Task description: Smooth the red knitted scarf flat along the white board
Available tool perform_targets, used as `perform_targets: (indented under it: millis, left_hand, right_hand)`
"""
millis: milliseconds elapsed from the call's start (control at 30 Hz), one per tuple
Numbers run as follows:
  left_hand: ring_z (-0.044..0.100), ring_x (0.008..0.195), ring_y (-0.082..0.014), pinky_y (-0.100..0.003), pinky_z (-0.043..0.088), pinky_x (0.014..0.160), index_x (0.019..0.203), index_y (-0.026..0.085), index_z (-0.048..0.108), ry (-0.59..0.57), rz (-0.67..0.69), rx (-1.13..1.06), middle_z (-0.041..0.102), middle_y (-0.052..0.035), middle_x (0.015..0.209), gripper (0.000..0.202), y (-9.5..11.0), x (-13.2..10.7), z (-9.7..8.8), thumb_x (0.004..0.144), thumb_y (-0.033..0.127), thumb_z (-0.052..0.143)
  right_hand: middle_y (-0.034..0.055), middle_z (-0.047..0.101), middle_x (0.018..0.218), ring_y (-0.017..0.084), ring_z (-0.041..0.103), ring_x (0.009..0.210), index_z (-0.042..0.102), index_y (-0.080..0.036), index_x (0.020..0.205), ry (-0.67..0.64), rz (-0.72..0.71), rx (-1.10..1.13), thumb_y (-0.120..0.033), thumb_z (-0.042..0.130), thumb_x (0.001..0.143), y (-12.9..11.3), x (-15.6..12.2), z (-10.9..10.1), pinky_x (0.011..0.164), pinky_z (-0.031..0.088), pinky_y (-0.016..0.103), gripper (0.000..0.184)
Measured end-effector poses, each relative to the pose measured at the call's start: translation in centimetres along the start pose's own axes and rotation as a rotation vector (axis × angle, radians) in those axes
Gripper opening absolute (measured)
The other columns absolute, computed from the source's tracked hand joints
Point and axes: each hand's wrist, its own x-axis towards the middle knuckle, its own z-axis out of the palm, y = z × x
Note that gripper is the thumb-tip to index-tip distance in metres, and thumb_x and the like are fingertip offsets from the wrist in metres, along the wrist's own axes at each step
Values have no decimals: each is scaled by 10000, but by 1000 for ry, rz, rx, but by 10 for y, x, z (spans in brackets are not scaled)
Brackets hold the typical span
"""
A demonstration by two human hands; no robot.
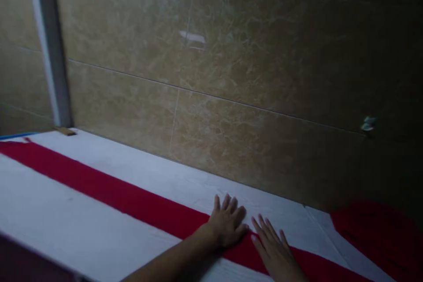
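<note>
A long red strip of cloth (109, 191) runs across a white table top (59, 220) from the far left to the lower right. My left hand (228, 222) lies flat on the strip with its fingers spread, open. My right hand (274, 249) rests right beside it, palm down on the same strip, fingers stretched out and holding nothing. The two hands nearly touch.
A tiled beige wall (231, 75) rises directly behind the table. More red cloth (380, 233) is heaped at the right end. A small wooden piece (66, 131) lies at the far left corner by a grey frame (53, 48). The scene is dim.
</note>
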Motion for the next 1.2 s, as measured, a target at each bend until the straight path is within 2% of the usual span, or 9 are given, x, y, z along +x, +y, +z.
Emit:
perform_targets:
  millis: [100, 200, 367, 467, 600, 767, 1000, 1100, 1200]
  left_hand:
    - [57, 1556, -391, -707, 36, 1207, 1587, 199, 369, 28, -86, -11, 229, -178, 1666, 741, -5, -16, -16, 1017, 653, 238]
    - [32, 1562, -362, -697, 42, 1214, 1595, 246, 355, 97, -248, 77, 192, -120, 1684, 729, -33, -41, -40, 1017, 660, 193]
    - [32, 1554, -396, -729, 116, 1190, 1603, 276, 333, 105, -624, 317, 155, -84, 1692, 655, -106, -98, -92, 1035, 595, 260]
    - [10, 1548, -422, -763, 148, 1158, 1619, 302, 273, 101, -768, 352, 101, -66, 1699, 665, -134, -128, -110, 1031, 610, 268]
    - [20, 1549, -426, -752, 148, 1163, 1635, 291, 204, 68, -807, 342, 84, -82, 1698, 720, -146, -152, -109, 1015, 647, 290]
    - [63, 1552, -429, -759, 115, 1161, 1623, 288, 263, 55, -790, 355, 156, -93, 1693, 745, -156, -161, -98, 1001, 697, 246]
    - [54, 1546, -460, -796, 99, 1134, 1630, 313, 227, 21, -787, 376, 109, -80, 1704, 747, -175, -176, -101, 993, 704, 238]
    - [45, 1537, -489, -825, 106, 1103, 1636, 306, 197, -30, -808, 378, 97, -96, 1706, 747, -175, -183, -108, 997, 691, 229]
    - [2, 1532, -505, -838, 80, 1089, 1619, 319, 268, -67, -768, 448, 136, -82, 1705, 699, -168, -182, -113, 1009, 658, 231]
  right_hand:
    - [68, 292, 1610, 377, 268, 1491, 480, -281, 1520, 13, -43, -16, -543, 353, 986, 12, 12, 9, 1151, 213, 736, 608]
    - [62, 251, 1620, 358, 248, 1501, 416, -268, 1557, 63, -42, -38, -587, 329, 987, 6, 26, 8, 1175, 193, 710, 659]
    - [23, 160, 1654, 274, 144, 1538, 328, -253, 1593, 30, -174, 59, -594, 252, 1014, -44, 38, -18, 1240, 105, 605, 676]
    - [13, 144, 1667, 243, 105, 1547, 318, -260, 1595, 18, -287, 130, -595, 242, 1031, -76, 40, -36, 1250, 82, 578, 660]
    - [8, 155, 1672, 225, 77, 1553, 344, -280, 1583, -37, -458, 164, -606, 262, 1047, -109, 44, -51, 1253, 54, 568, 632]
    - [-1, 136, 1678, 219, 51, 1557, 277, -292, 1602, -101, -574, 157, -598, 271, 1057, -133, 43, -53, 1256, 38, 562, 625]
    - [18, 112, 1686, 252, 65, 1556, 239, -320, 1611, -101, -498, 154, -631, 267, 1047, -119, 30, -25, 1249, 58, 592, 645]
    - [34, 121, 1684, 263, 68, 1555, 243, -297, 1610, -113, -487, 129, -650, 255, 1042, -109, 24, -15, 1244, 71, 606, 669]
    - [58, 151, 1677, 278, 94, 1554, 265, -269, 1604, -74, -501, 117, -648, 250, 1047, -105, 19, -7, 1233, 81, 630, 674]
